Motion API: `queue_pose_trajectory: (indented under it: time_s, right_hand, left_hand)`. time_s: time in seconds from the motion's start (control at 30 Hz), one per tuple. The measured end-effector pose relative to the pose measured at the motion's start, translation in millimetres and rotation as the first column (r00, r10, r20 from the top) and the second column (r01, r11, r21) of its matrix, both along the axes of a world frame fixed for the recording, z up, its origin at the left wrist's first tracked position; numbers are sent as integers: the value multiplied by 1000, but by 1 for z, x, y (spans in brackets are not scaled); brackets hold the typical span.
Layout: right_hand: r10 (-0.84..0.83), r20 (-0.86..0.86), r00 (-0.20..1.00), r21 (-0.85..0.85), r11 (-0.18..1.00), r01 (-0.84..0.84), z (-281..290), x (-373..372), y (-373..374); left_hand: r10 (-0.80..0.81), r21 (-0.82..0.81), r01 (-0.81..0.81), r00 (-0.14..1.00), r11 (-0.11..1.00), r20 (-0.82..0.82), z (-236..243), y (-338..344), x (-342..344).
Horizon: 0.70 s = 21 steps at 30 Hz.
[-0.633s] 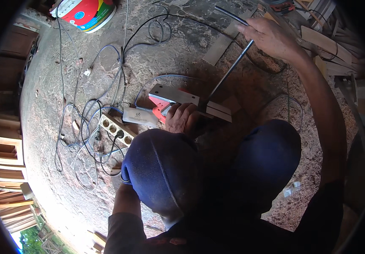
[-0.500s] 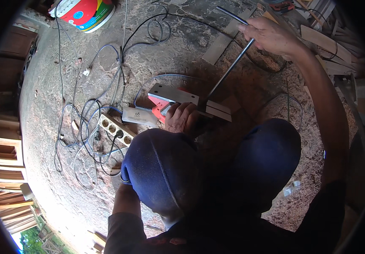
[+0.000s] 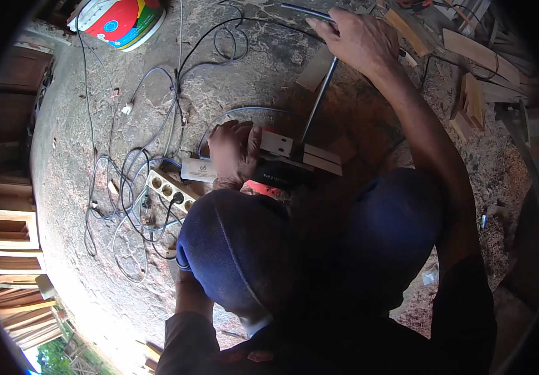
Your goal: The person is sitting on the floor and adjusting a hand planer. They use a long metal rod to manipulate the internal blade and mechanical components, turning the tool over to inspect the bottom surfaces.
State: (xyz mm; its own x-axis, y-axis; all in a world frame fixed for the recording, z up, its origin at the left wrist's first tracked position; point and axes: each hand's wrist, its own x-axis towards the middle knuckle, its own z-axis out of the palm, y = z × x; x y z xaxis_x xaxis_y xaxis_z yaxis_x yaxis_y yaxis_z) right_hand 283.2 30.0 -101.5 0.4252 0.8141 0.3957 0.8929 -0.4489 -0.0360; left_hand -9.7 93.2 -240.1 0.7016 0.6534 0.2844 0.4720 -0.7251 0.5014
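- Head view: the left hand [image 3: 234,154] lies over the body of a power tool [image 3: 269,175] on the ground, fingers curled down around its top; a red part of the tool shows just below the hand.
- The right hand [image 3: 357,39] is far up on the right, fingers closed around a thin metal rod [image 3: 317,106] that slants down toward the tool.
- Two pale wood blocks [image 3: 307,155] sit just right of the left hand, touching the tool, at the rod's lower end.
- A white power strip [image 3: 168,191] lies to the left among tangled cables [image 3: 126,187].
- A red and white bucket [image 3: 119,22] stands far left.
- Wood offcuts [image 3: 479,69] lie far right on sawdust.
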Motion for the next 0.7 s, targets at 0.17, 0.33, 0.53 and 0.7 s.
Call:
queue_pose_trajectory:
  time_s: [0.17, 0.33, 0.53, 0.7]
  right_hand:
    - [78, 72, 994, 95, 992, -84, 6, -3, 0]
    - [108, 59, 992, 143, 983, -115, -3, 5, -3]
    - [134, 24, 991, 147, 980, -136, -6, 6, 4]
    - [85, 124, 989, 168, 980, -106, -22, 13, 11]
  left_hand:
    - [-10, -15, 8, 990, 1000, -141, 6, 3, 2]
    - [2, -28, -5, 993, 1000, -119, 0, 1, 1]
    - [35, -60, -42, 992, 997, -119, 2, -4, -4]
    - [76, -28, -79, 994, 996, -76, -3, -8, -4]
